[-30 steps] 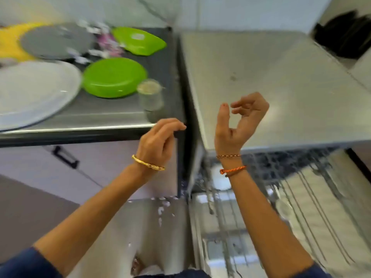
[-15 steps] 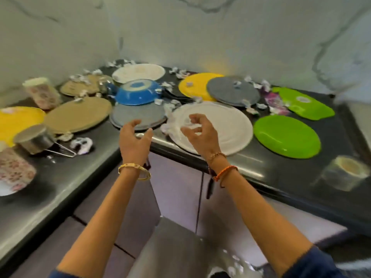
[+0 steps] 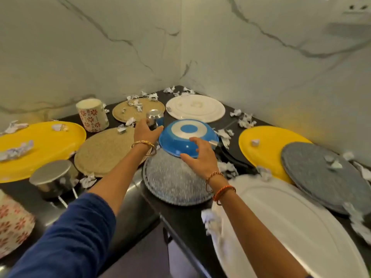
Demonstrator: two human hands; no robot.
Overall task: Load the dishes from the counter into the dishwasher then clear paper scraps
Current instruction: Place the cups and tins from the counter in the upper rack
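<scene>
- On the dark corner counter (image 3: 180, 219), an upturned blue pan (image 3: 185, 138) is lying base up on the far edge of a speckled grey plate (image 3: 174, 183), its dark handle (image 3: 230, 155) pointing right.
- The right hand (image 3: 200, 157) is grasping the pan's near rim, fingers spread and curled over the blue wall, thumb at the lower edge.
- The left hand (image 3: 145, 131) is reaching to the pan's left side, thumb touching the blue rim; whether its fingers are closing on the pan or on the small steel cup (image 3: 153, 117) just behind them cannot be told.
- A gold bangle (image 3: 143, 143) is sitting on the left wrist; orange and beaded threads (image 3: 222, 190) are circling the right wrist.
- Two woven mats are lying left of the pan: the near mat (image 3: 104, 151) beside the grey plate, the far mat (image 3: 138, 110) toward the corner.
- A white plate (image 3: 195, 108) is resting in the corner behind the pan.
- A floral mug (image 3: 92, 114) is standing upright at the left wall, beside a yellow plate (image 3: 40, 145).
- An upturned steel pot (image 3: 53, 177) is sitting near the left counter edge.
- To the right, a second yellow plate (image 3: 267, 145) is lying partly under a grey disc (image 3: 321, 177), and a large white platter (image 3: 291, 227) is filling the near right.
- Crumpled paper scraps (image 3: 244, 119) are lying scattered among and on the dishes.
</scene>
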